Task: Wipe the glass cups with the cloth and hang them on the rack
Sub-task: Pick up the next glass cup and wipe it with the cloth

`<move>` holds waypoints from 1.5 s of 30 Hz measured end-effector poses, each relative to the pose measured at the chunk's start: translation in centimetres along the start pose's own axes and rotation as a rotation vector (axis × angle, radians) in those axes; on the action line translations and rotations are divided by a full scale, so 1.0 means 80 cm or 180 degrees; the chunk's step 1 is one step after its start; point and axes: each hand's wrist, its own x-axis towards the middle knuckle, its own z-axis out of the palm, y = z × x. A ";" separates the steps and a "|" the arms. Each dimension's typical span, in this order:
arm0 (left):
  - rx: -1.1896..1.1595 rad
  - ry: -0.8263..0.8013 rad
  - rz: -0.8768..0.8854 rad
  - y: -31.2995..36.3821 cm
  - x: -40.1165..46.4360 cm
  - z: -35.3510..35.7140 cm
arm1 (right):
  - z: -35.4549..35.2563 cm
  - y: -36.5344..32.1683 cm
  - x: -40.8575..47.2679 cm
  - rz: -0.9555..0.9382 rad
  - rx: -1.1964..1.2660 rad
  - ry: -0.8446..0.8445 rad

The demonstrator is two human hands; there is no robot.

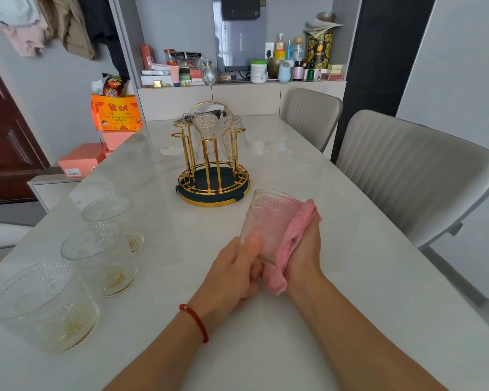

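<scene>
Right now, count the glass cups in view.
6, though more may hide behind the rack: one held in both hands, three in a row at the table's left, two hung on the rack.

Bright soft daylight, faint shadows, wide-angle bending at edges

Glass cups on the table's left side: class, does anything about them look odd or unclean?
Yes. The three glass cups standing upright on the table show yellowish-brown residue near their bases, so they look unwiped.
</scene>
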 end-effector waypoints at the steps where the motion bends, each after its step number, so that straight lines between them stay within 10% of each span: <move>1: 0.0037 -0.0100 -0.0133 0.003 -0.001 -0.002 | 0.003 0.001 0.000 0.0017 -0.0017 -0.0025; 10: 0.0657 0.0516 0.0296 -0.009 -0.002 0.014 | -0.001 0.000 0.006 0.0026 0.0022 0.0207; 17: 0.0192 -0.0265 -0.0346 0.006 -0.003 -0.001 | -0.005 0.015 0.022 0.0155 -0.0062 -0.0281; 23: 0.0628 0.0521 0.0283 -0.006 -0.005 0.014 | -0.003 -0.001 0.013 -0.0091 -0.0007 0.0210; 30: 0.0170 -0.0141 -0.0325 0.006 -0.005 0.000 | -0.005 0.005 0.009 0.0185 0.0097 -0.0372; 36: 0.0720 0.0584 0.0236 -0.008 -0.005 0.013 | -0.007 0.006 0.012 -0.0068 0.0065 0.0008; 45: 0.0153 -0.0028 -0.0498 0.010 -0.008 0.004 | -0.006 0.006 0.014 0.0054 0.0178 -0.0048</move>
